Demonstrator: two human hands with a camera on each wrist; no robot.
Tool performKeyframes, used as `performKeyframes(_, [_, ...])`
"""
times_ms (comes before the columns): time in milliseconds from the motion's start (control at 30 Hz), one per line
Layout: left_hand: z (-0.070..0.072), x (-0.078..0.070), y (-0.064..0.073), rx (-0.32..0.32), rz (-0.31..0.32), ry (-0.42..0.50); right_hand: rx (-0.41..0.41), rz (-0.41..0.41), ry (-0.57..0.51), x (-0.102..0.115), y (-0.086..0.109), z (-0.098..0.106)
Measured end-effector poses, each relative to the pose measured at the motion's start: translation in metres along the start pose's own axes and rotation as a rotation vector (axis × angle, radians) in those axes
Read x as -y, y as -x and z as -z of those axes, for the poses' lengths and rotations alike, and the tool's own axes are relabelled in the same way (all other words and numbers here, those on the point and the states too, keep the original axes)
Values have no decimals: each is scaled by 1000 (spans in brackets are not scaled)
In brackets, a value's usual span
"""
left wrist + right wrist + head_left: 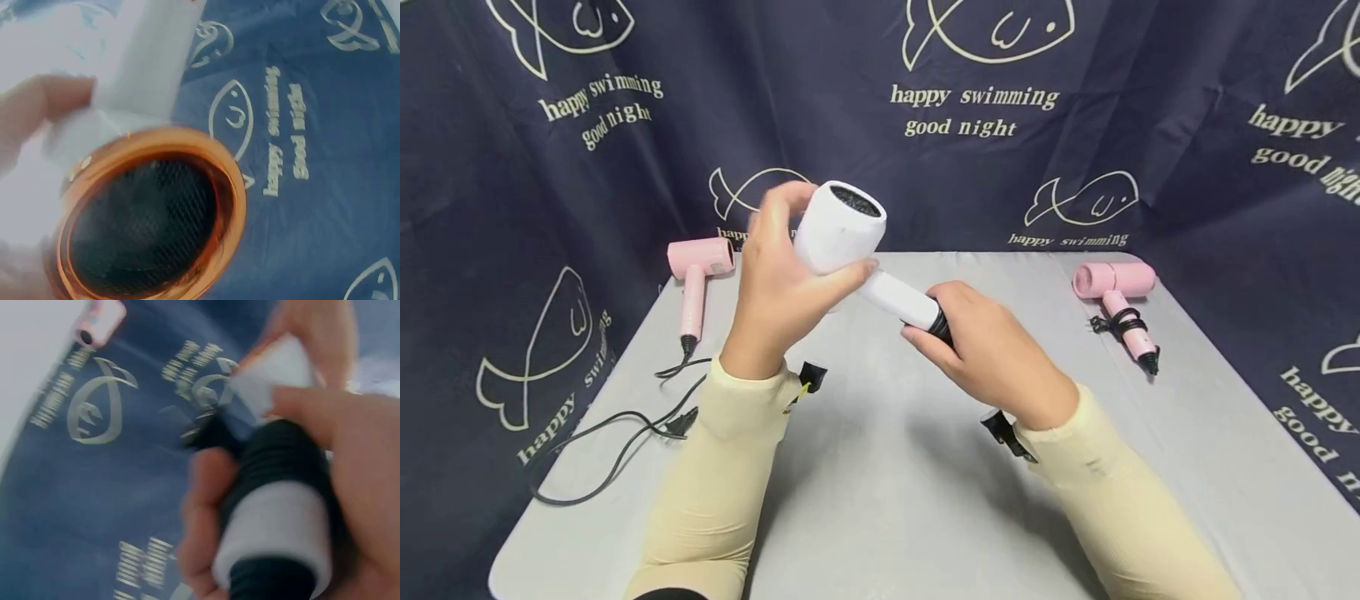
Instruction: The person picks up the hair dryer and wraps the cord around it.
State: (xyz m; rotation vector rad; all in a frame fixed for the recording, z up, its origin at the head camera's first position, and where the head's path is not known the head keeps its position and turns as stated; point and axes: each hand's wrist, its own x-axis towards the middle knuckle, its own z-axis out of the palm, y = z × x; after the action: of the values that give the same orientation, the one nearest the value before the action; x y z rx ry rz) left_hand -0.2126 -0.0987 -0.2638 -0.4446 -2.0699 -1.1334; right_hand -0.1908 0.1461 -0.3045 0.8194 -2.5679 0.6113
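A white hair dryer (838, 237) is held up above the table, its barrel tilted and its handle slanting down to the right. My left hand (782, 279) grips the barrel, thumb along its lower side. In the left wrist view a copper-coloured ring (234, 206) frames the dark mesh at one end of the barrel. My right hand (988, 346) grips the lower end of the handle, where a black cord (284, 453) is wound around it. The right wrist view shows those fingers curled around the wound cord and the white handle end (275, 525).
A pink hair dryer (695, 279) lies at the table's left, its loose black cord (625, 417) and plug spread in front. Another pink hair dryer (1116, 287), cord wrapped on its handle, lies at the right. A dark blue printed curtain (850, 83) surrounds the grey table (880, 500).
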Motion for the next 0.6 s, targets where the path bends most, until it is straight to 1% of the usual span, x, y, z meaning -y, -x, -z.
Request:
performKeyframes(67, [-1, 1, 0, -53, -11, -87, 11, -54, -39, -15, -7, -10])
performKeyframes(100, [-1, 1, -1, -74, -19, -117, 15, -96, -58, -25, -11, -15])
performKeyframes(133, [0, 1, -1, -87, -26, -127, 18, -146, -75, -37, -14, -19])
performKeyframes(200, [1, 0, -1, -89, -37, -89, 26, -264, -92, -64, -16, -24])
performKeyframes(300, [4, 0, -1, -77, -38, -58, 68, -456, -102, -107, -11, -22])
performKeyframes(400, [5, 0, 1, -48, -22, -54, 137, -611, -98, -149, 0, -16])
performKeyframes(500, [3, 1, 1, -7, 4, -49, 173, -721, -111, -187, 16, -10])
performKeyframes(600, [1, 0, 1, 32, 16, -25, 178, -821, -175, -218, 31, -5])
